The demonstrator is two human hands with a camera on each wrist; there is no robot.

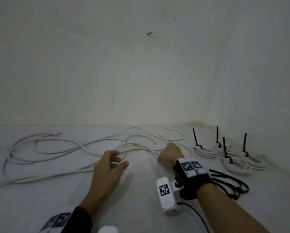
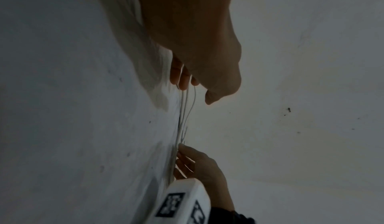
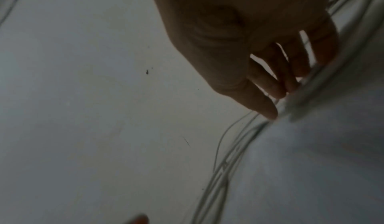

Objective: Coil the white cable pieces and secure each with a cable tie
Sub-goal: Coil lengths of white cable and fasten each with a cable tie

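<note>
While your right hand (image 1: 170, 154) sits at the centre right of the head view, its fingers are curled down onto the loose white cable (image 1: 83, 147); the right wrist view shows the fingertips (image 3: 270, 111) against a strand, but whether they actually grip it you cannot tell. Your left hand (image 1: 109, 167) hovers at the centre, fingers relaxed and spread, holding nothing, just above the nearest strands. The cable sprawls in thin, tangled loops across the white surface (image 1: 40, 207) from the left edge to the centre, with cut ends showing at the upper left and middle of the tangle. At the right, 4 coils (image 1: 231, 157) lie close together, each cinched by a black tie whose tail sticks upright. A bunch of spare ties (image 1: 231, 185) lies just beside your right wrist, lower right.
</note>
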